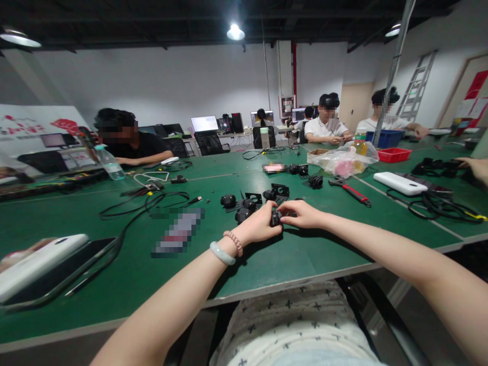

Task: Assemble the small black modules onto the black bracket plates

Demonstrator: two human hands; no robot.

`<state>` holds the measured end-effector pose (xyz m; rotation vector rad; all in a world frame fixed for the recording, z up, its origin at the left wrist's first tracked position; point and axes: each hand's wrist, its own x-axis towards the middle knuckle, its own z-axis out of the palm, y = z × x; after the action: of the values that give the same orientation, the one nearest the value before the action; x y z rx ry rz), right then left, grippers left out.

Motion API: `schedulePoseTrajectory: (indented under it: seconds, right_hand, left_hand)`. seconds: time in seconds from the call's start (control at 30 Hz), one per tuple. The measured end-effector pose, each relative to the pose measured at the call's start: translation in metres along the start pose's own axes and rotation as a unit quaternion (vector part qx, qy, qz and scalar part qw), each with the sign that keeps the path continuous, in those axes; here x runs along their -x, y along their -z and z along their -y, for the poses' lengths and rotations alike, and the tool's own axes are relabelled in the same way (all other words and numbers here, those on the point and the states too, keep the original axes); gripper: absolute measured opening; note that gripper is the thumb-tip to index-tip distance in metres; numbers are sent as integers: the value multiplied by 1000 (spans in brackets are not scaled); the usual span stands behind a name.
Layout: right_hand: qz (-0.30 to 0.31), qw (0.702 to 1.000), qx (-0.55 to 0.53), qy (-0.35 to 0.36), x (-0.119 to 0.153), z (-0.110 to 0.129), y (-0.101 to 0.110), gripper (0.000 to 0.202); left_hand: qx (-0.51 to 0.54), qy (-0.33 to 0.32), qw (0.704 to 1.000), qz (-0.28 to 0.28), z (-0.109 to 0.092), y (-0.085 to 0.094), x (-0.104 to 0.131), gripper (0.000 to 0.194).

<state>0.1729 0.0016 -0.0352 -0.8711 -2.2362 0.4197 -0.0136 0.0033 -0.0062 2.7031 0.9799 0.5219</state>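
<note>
Both of my hands meet over the green table [305,254] around a small black part [275,218], perhaps a camera-like housing; its exact kind is too small to tell. My left hand [261,223], with a pale bangle and a bead bracelet at the wrist, grips it from the left. The fingers of my right hand [299,213] close on its right side. Just beyond my hands lie several similar black parts, among them a rounded one [229,201] on the left and a square plate with a hole [280,190] behind.
Red-handled pliers [354,192] and a white power bank [400,183] lie to the right. A plastic bag [343,160] and red tray [394,154] stand farther back. Black cables [145,206], a blurred-out phone-like object [179,231] and a bottle [110,163] are left. Several people sit around.
</note>
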Motion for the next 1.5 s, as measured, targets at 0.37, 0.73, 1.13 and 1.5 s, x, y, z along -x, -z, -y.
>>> schedulePoseTrajectory:
  seconds: [0.37, 0.73, 1.13, 1.5]
  right_hand:
    - [11, 999, 33, -7, 0, -2, -1, 23]
    - [7, 999, 38, -17, -1, -5, -2, 28]
    - [16, 999, 50, -5, -1, -2, 1, 30]
    - [-55, 995, 44, 75, 2, 12, 13, 16]
  left_hand:
    - [13, -24, 999, -41, 7, -9, -3, 47]
    - [90, -19, 995, -26, 1, -9, -5, 44]
    - [56, -6, 998, -32, 4, -11, -5, 45]
    - [47, -11, 998, -35, 3, -10, -5, 54]
